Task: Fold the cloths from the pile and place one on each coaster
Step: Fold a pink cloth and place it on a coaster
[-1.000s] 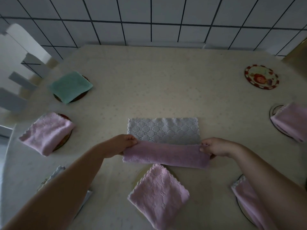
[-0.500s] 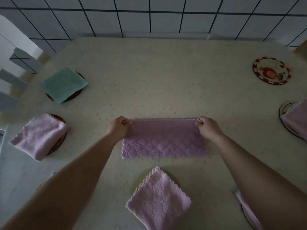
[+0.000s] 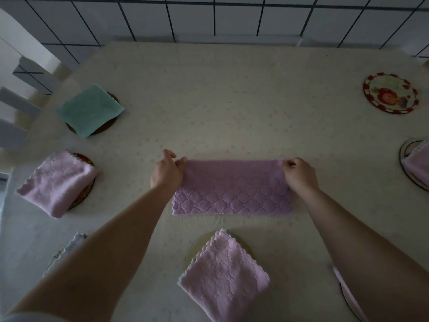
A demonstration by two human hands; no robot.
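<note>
Both arms reach forward; left hand [image 3: 167,172] and right hand [image 3: 300,173] each pinch, fingers curled.

A cream table [image 3: 232,108] abuts a tiled wall [image 3: 209,17]; perhaps a white chair [image 3: 16,89] stands left.

We can read no text, label, brand, number or sign anywhere; the uncovered coaster [image 3: 391,93] at the far right bears only a picture, without legible lettering.

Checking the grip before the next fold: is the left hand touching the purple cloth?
Touching. The head view shows the left hand pinching the purple cloth at its far left corner.
</note>
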